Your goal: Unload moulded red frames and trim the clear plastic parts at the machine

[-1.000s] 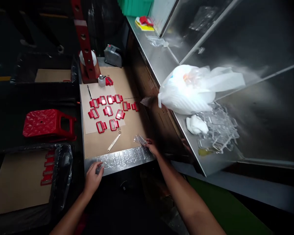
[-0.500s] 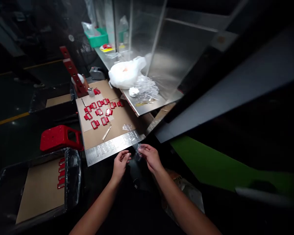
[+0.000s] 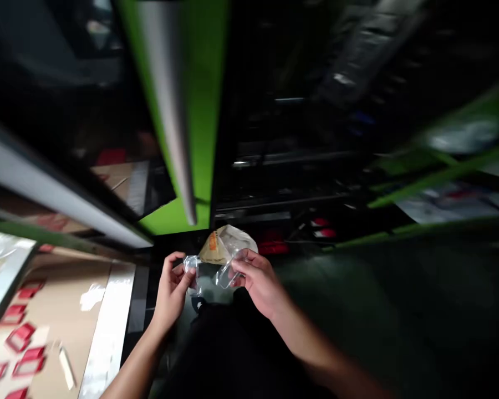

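Observation:
My left hand pinches a small clear plastic piece between thumb and fingers. Another clear plastic piece is in my right hand, its thumb and fingers closed on the edge. The two hands are apart, with a gap between the pieces. Just behind them lies a tan and clear bag with an orange mark. Both pieces are transparent, so their exact shape is hard to make out.
At the lower left, a cardboard-covered table with a metal edge bears several red frames, a pale strip and clear scraps. A green machine frame stands ahead.
The view has swung right, from the table toward the green machine. My left hand now shows a clear piece in its pinch; my right hand still holds clear plastic.

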The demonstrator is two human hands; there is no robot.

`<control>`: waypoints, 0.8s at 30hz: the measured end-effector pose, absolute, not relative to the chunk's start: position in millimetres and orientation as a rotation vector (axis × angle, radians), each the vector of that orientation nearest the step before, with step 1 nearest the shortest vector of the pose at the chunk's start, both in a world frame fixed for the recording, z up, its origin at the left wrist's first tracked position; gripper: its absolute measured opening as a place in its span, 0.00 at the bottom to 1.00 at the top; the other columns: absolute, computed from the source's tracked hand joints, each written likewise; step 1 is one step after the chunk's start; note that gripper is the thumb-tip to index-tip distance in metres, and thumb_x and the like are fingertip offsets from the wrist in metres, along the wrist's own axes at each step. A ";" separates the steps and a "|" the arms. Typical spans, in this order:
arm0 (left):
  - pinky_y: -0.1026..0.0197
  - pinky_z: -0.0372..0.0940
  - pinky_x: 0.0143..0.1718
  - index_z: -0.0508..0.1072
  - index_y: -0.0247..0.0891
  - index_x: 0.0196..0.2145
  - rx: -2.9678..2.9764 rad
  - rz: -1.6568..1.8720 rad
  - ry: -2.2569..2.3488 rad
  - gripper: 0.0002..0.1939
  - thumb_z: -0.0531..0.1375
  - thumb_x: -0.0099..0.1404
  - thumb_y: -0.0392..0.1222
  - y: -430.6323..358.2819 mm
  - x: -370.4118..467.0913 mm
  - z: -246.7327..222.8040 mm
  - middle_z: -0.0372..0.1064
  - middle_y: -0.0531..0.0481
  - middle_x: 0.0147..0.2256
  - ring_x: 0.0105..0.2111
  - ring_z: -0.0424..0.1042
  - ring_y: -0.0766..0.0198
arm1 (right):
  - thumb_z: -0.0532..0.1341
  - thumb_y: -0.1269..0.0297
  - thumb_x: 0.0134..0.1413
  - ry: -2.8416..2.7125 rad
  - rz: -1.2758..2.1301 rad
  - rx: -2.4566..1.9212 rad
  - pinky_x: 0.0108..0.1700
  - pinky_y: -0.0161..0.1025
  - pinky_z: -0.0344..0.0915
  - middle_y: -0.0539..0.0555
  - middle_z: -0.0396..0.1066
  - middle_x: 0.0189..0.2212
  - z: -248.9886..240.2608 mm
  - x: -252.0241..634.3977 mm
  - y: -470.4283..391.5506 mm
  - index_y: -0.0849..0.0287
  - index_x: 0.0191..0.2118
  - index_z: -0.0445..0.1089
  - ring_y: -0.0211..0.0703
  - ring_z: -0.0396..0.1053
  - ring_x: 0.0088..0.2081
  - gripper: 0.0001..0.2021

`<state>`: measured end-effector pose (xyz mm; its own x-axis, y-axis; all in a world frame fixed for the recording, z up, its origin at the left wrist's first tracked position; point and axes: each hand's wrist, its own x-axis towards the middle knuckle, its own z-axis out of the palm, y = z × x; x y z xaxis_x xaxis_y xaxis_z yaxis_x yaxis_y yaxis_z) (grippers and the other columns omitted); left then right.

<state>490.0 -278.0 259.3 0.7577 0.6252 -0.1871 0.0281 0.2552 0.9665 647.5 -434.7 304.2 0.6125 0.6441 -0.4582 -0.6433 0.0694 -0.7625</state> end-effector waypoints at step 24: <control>0.57 0.69 0.38 0.81 0.41 0.27 1.771 -0.165 0.439 0.31 0.66 0.52 0.75 -659.0 943.6 245.5 0.74 0.45 0.28 0.33 0.73 0.51 | 0.80 0.54 0.33 0.003 0.807 -1.296 0.25 0.39 0.69 0.55 0.77 0.24 215.0 1102.5 -872.3 0.66 0.29 0.77 0.43 0.73 0.22 0.22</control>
<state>943.6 -659.0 245.5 0.9176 0.2041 -0.3411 0.3784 -0.1858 0.9068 1102.5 -872.3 215.0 0.7328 0.5267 -0.4308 -0.5297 0.0441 -0.8471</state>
